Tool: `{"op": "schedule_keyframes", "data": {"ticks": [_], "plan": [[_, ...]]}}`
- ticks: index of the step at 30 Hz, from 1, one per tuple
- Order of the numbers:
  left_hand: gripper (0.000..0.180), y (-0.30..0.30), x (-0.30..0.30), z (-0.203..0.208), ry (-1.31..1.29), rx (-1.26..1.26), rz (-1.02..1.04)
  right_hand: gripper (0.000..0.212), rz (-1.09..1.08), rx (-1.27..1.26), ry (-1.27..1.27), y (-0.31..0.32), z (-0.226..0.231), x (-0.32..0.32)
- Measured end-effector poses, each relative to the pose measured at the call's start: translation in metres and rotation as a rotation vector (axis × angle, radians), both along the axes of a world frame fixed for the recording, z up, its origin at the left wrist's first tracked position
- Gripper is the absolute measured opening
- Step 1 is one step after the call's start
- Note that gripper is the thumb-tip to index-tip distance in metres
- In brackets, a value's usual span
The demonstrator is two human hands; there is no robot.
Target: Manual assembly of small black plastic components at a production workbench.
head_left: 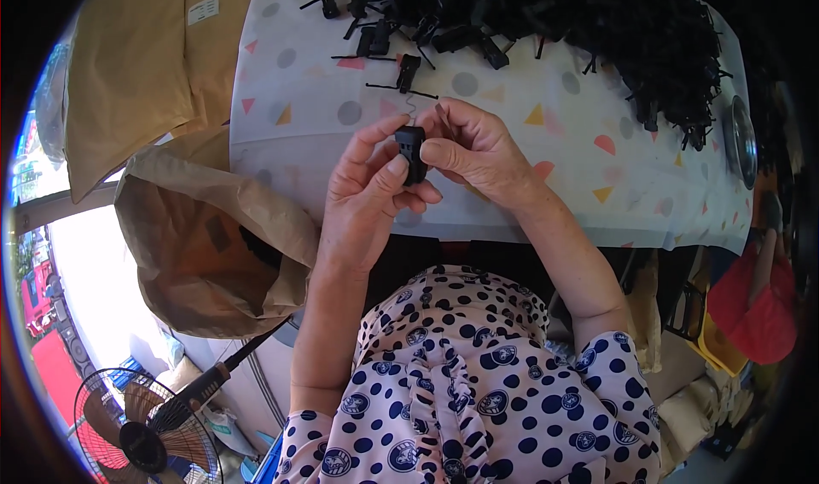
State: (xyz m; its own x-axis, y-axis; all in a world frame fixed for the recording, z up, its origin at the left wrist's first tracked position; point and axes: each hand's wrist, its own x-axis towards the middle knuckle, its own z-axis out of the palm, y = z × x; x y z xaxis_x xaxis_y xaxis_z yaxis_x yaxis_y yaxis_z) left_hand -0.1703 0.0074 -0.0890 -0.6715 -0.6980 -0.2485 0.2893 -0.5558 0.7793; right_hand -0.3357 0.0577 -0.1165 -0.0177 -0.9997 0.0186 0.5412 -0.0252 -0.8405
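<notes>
My left hand [368,177] is closed around a small black plastic part [411,156], holding it upright between thumb and fingers above the near side of the table. Close against its right side, my right hand [478,150] pinches a thin brownish strip-like tool [444,119]; most of it is hidden by the fingers, so its kind is unclear. Just beyond the hands lies a similar black part [408,75] with thin stalks sticking out. A thin curly thread or wire [409,104] shows between that part and my left fingertips.
A large heap of black plastic parts [580,23] covers the table's far side. The patterned tablecloth [341,156] lies beneath. An open brown paper bag [162,254] stands left, near large brown sacks [128,75] and a fan [143,446]. A round metal dish [740,143] sits at the right edge.
</notes>
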Motion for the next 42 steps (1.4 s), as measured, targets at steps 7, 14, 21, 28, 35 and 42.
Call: {"op": "schedule_keyframes", "data": {"ticks": [7,14,21,28,35,42], "plan": [[0.042,0.004,-0.003,-0.001,-0.362,-0.469,-0.114,0.014,0.051,0.040,0.095,0.004,-0.008,-0.004],[0.041,0.007,-0.005,-0.006,-0.379,-0.550,-0.069,0.015,0.009,0.117,0.361,0.014,0.012,0.003],[0.034,-0.001,0.004,-0.006,-0.368,-0.497,-0.122,0.017,-0.008,0.093,0.628,0.018,0.023,0.015],[0.031,0.001,0.008,-0.002,-0.424,-0.522,-0.096,0.016,0.005,0.085,0.647,0.016,0.023,0.023],[0.027,0.000,0.012,-0.005,-0.426,-0.532,-0.091,0.014,0.002,0.108,0.711,0.015,0.022,0.030],[0.027,0.004,0.012,-0.004,-0.639,-0.910,0.076,0.016,-0.109,0.030,0.837,0.006,0.020,0.043]]}}
